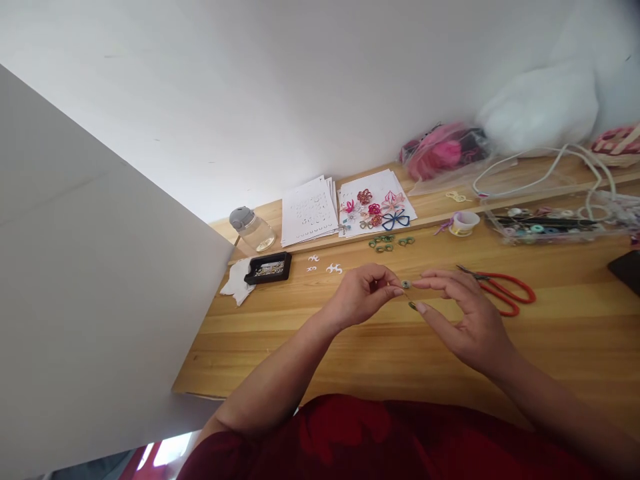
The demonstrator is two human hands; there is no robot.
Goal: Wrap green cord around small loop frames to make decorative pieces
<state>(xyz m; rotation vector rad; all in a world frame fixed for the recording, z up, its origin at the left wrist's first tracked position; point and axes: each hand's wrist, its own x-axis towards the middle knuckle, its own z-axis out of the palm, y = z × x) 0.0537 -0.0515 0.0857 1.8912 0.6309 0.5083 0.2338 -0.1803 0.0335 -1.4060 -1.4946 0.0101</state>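
Note:
My left hand (369,293) is closed, thumb and fingertips pinching a thin wire or thread too fine to make out fully. Just off those fingertips is a small grey-green round piece (406,285), with a dark green piece (413,306) below it. My right hand (465,312) faces it from the right, thumb and fingers apart; the thumb tip is close to the dark green piece, and whether they touch I cannot tell. Several small green looped pieces (384,248) lie beyond my hands. Red-handled scissors (507,293) rest beside my right hand.
White papers (310,212) carry small pieces, some with colourful looped flowers (374,209). A bottle (257,230), black tray (270,268) and white pieces (334,268) are at left. A ribbon roll (464,224), clear box (545,227) and plastic bags (445,150) stand at right.

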